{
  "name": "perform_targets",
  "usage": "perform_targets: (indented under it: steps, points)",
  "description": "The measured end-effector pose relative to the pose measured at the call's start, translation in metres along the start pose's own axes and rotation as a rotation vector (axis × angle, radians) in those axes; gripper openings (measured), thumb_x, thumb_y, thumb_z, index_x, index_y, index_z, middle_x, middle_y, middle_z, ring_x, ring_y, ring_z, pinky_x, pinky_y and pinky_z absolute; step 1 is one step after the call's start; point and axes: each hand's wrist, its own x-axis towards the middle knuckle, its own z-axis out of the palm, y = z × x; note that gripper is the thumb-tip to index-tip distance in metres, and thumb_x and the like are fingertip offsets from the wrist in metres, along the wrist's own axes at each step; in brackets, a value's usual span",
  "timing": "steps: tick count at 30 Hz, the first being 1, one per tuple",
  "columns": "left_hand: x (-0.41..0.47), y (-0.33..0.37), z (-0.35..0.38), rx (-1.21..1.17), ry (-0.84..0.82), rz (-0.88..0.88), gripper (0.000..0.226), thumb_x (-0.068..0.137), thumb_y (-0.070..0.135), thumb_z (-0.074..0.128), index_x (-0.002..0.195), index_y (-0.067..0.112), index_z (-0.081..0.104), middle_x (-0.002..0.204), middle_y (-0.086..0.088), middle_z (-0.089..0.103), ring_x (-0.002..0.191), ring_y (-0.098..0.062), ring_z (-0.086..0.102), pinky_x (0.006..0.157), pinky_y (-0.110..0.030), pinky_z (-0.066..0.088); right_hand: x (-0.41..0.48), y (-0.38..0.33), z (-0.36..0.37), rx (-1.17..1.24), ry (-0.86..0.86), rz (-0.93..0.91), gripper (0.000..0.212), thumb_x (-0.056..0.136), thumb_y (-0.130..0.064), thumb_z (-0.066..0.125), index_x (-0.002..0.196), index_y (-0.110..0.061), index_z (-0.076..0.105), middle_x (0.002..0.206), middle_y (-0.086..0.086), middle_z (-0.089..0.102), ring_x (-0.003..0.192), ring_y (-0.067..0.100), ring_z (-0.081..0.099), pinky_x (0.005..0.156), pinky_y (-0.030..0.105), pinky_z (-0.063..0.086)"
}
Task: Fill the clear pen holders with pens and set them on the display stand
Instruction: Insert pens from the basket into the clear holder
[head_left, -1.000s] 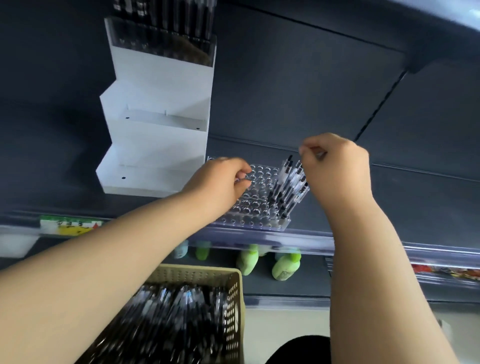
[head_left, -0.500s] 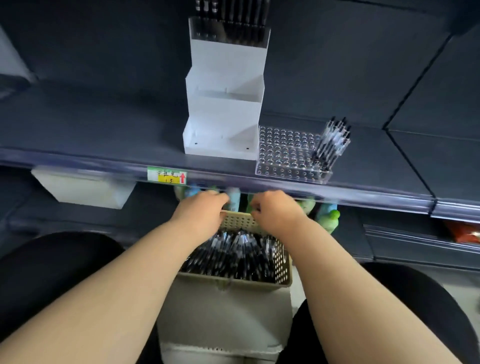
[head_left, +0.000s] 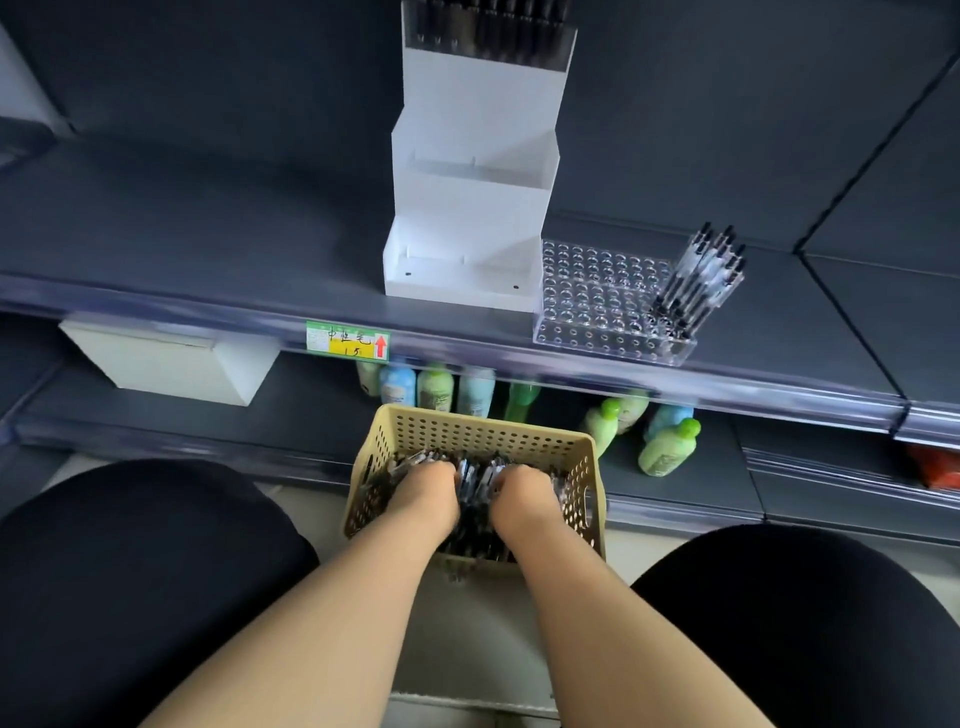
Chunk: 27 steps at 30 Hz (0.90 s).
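- Left hand (head_left: 423, 496) is down in the basket (head_left: 483, 434), fingers dug into the loose pens (head_left: 475, 480). The fingers are hidden, so cannot tell if it grips any.
- Right hand (head_left: 524, 499) is just beside it in the same pile with a strip of pens between them. Its fingers are buried too, grip cannot be told.
- The basket is tan and perforated, and sits low between the person's black-clad knees (head_left: 156, 571), in front of the lower shelf (head_left: 701, 488).
- Clear pen holder (head_left: 597, 301) sits at the front edge of the upper shelf (head_left: 208, 234), just right of the display stand (head_left: 467, 208).
- A cluster of black-capped pens (head_left: 696, 280) stands tilted in the holder's right-end holes. The other holes show open.
- The display stand is white and stepped. Its top tier carries a filled holder (head_left: 488, 26) of dark pens, cut off by the frame edge.
- Green-and-yellow price label (head_left: 347, 340) with a red arrow is on the upper shelf's front rail, below the stand.
- Green and blue bottles (head_left: 667, 447) stand on the lower shelf behind the basket.
- White box (head_left: 171, 364) is under the upper shelf, at left.
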Motion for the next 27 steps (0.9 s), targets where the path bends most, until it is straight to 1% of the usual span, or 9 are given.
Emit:
perform_targets:
  steps: [3, 5, 9, 13, 15, 21, 24, 25, 27]
  points:
    - [0.008, 0.003, 0.014, -0.047, 0.008, -0.008, 0.028, 0.090, 0.012, 0.049, 0.116, 0.016, 0.061, 0.124, -0.008, 0.057, 0.114, -0.027, 0.055, 0.096, -0.033, 0.046, 0.013, 0.004, 0.005, 0.054, -0.024, 0.098, 0.027, 0.090, -0.009, 0.049, 0.115, -0.003, 0.060, 0.117, 0.013, 0.062, 0.110, 0.029, 0.058, 0.089, 0.032, 0.047]
    - [0.011, 0.004, 0.023, -0.072, 0.022, -0.025, 0.026, 0.091, 0.014, 0.047, 0.113, 0.018, 0.061, 0.123, -0.008, 0.057, 0.112, -0.028, 0.055, 0.093, -0.036, 0.047, 0.017, 0.006, 0.010, 0.079, -0.069, 0.165, 0.028, 0.090, -0.010, 0.049, 0.116, -0.004, 0.058, 0.118, 0.012, 0.062, 0.108, 0.029, 0.059, 0.086, 0.033, 0.048]
    - [0.019, 0.008, 0.030, -0.092, 0.062, -0.124, 0.028, 0.095, 0.020, 0.043, 0.121, 0.020, 0.053, 0.125, -0.005, 0.052, 0.115, -0.026, 0.053, 0.088, -0.038, 0.047, 0.029, 0.008, 0.018, 0.078, -0.087, 0.253, 0.028, 0.090, -0.017, 0.053, 0.116, -0.009, 0.058, 0.117, 0.008, 0.062, 0.106, 0.027, 0.060, 0.083, 0.032, 0.048]
    - [0.027, 0.014, 0.028, -0.052, 0.052, -0.207, 0.038, 0.097, 0.009, 0.026, 0.131, 0.012, 0.043, 0.134, -0.007, 0.044, 0.123, -0.026, 0.047, 0.092, -0.038, 0.043, 0.039, 0.008, 0.023, 0.154, -0.117, 0.297, 0.035, 0.089, -0.034, 0.057, 0.112, -0.007, 0.059, 0.111, 0.009, 0.064, 0.101, 0.028, 0.060, 0.082, 0.031, 0.048]
    - [0.029, 0.018, 0.025, 0.005, 0.023, -0.222, 0.039, 0.097, 0.008, 0.027, 0.133, 0.010, 0.041, 0.136, -0.007, 0.043, 0.125, -0.024, 0.046, 0.093, -0.037, 0.044, 0.043, 0.009, 0.025, 0.192, -0.118, 0.297, 0.038, 0.088, -0.039, 0.058, 0.108, -0.007, 0.060, 0.110, 0.010, 0.064, 0.101, 0.028, 0.060, 0.079, 0.030, 0.046]
    - [0.026, 0.023, 0.016, 0.167, -0.090, -0.216, 0.041, 0.091, 0.004, 0.043, 0.131, 0.013, 0.050, 0.134, -0.005, 0.050, 0.123, -0.021, 0.050, 0.090, -0.033, 0.045, 0.044, 0.010, 0.024, 0.218, -0.121, 0.274, 0.030, 0.088, -0.031, 0.057, 0.103, -0.006, 0.062, 0.104, 0.010, 0.064, 0.093, 0.027, 0.060, 0.070, 0.026, 0.042]
    - [0.020, 0.021, 0.014, 0.152, -0.120, -0.214, 0.041, 0.091, 0.005, 0.045, 0.130, 0.013, 0.051, 0.133, -0.005, 0.052, 0.121, -0.023, 0.051, 0.090, -0.033, 0.046, 0.038, 0.009, 0.020, 0.204, -0.095, 0.240, 0.021, 0.087, -0.024, 0.056, 0.097, -0.007, 0.061, 0.098, 0.010, 0.064, 0.081, 0.025, 0.055, 0.067, 0.024, 0.040]
    - [0.019, 0.020, 0.013, 0.122, -0.120, -0.220, 0.039, 0.092, 0.007, 0.045, 0.130, 0.013, 0.051, 0.133, -0.005, 0.053, 0.120, -0.023, 0.052, 0.089, -0.034, 0.046, 0.036, 0.009, 0.018, 0.203, -0.077, 0.230, 0.022, 0.087, -0.022, 0.055, 0.100, -0.005, 0.060, 0.101, 0.011, 0.065, 0.080, 0.025, 0.055, 0.067, 0.025, 0.040]
    - [0.013, 0.017, 0.009, 0.032, -0.097, -0.218, 0.033, 0.094, 0.016, 0.047, 0.126, 0.015, 0.053, 0.129, -0.005, 0.055, 0.116, -0.024, 0.055, 0.085, -0.034, 0.047, 0.029, 0.007, 0.013, 0.219, -0.032, 0.205, 0.033, 0.086, -0.020, 0.055, 0.114, -0.003, 0.054, 0.111, 0.013, 0.064, 0.092, 0.028, 0.059, 0.072, 0.027, 0.045]
